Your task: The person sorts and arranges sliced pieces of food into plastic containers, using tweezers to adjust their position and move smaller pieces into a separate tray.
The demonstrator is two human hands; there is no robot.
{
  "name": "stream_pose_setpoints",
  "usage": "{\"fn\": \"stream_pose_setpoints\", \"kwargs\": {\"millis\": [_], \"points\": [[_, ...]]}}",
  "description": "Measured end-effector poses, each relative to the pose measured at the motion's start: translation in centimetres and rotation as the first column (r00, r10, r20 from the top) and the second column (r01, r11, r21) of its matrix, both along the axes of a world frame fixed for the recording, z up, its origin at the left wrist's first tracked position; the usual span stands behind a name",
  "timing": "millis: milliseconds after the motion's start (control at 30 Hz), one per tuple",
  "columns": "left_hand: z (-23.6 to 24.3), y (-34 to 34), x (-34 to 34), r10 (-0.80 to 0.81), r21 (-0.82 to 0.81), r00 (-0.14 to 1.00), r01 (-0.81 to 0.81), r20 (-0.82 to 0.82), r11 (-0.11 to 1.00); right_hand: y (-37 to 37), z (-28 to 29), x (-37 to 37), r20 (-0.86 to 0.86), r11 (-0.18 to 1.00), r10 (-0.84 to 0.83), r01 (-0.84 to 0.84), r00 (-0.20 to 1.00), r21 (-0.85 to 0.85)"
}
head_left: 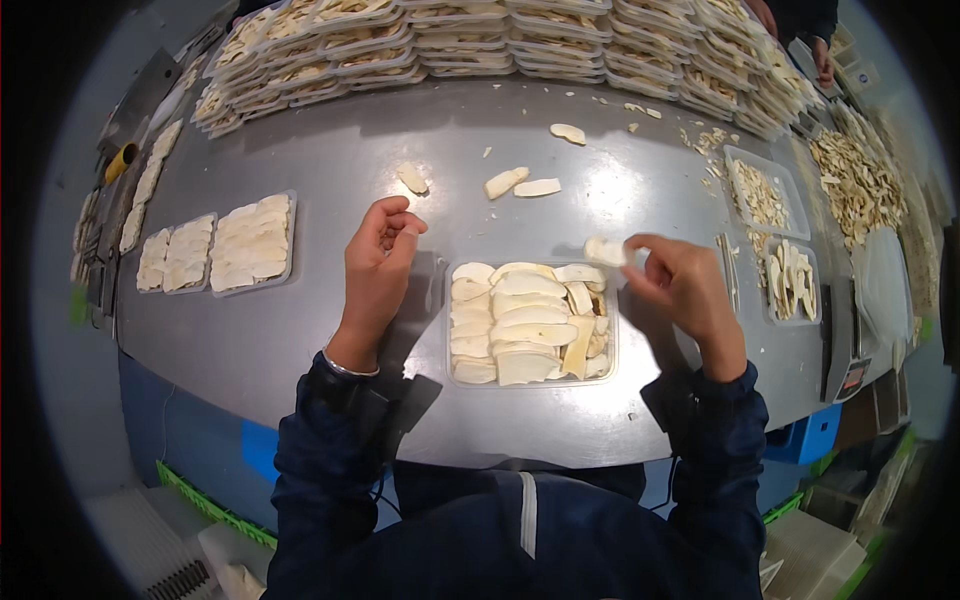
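Observation:
A clear plastic tray [529, 330] of pale dried slices, probably mushroom, laid in overlapping rows sits before me. At its upper left, my left hand [385, 255] hovers with fingers curled and nothing visible in them. My right hand [680, 290], above the tray's upper right, pinches a small pale slice [603, 251], slightly blurred. Loose slices [506, 182] lie on the steel table [340, 160] beyond both hands.
Stacked filled trays [460, 40] line the back. Three flat-packed trays [248, 250] sit left. Two trays of pieces [760, 190], a heap [850, 180] and a scale [848, 370] stand right. A co-worker's hand [822, 62] shows at the back right.

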State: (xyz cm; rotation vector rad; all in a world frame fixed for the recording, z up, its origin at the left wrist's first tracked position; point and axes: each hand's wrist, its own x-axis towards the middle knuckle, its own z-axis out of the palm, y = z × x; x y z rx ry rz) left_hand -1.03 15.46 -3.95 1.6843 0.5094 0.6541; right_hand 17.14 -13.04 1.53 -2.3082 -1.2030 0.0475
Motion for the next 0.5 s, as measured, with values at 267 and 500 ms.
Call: {"fn": "stream_pose_setpoints", "kwargs": {"millis": [267, 500], "points": [[-0.7, 0.4, -0.1, 0.018, 0.017, 1.0, -0.018, 0.024, 1.0, 0.6, -0.8, -1.7, -0.011, 0.976, 0.214, -0.213, 0.977, 0.035], [-0.7, 0.4, -0.1, 0.023, 0.05, 0.999, -0.025, 0.026, 0.998, 0.3, -0.8, -1.7, -0.014, 0.977, 0.212, -0.212, 0.977, 0.024]]}}
